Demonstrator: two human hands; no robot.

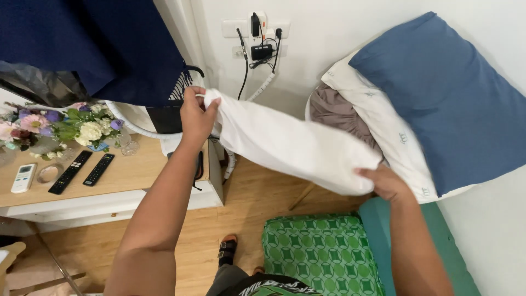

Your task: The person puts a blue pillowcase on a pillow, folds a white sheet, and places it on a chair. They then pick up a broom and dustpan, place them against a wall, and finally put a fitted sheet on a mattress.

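Note:
A white cloth [290, 145] stretches between my two hands above the wooden floor. My left hand [196, 114] pinches its upper corner near the wall sockets. My right hand [385, 182] grips its lower end beside a pile of pillows. Topmost in that pile is a blue pillow [449, 98], over a white pillow [383, 118] and a brown cloth [337, 112], all leaning against the white wall. Below the cloth lies a green patterned cushion [320, 252] on a teal mat [383, 230].
A low wooden table [126, 175] at left carries two black remotes [85, 171], a white remote [23, 177] and a bunch of flowers [60, 127]. Dark blue fabric [93, 44] hangs above it. Plugs and cables [260, 49] hang from the wall sockets. A sandal [227, 249] rests on the floor.

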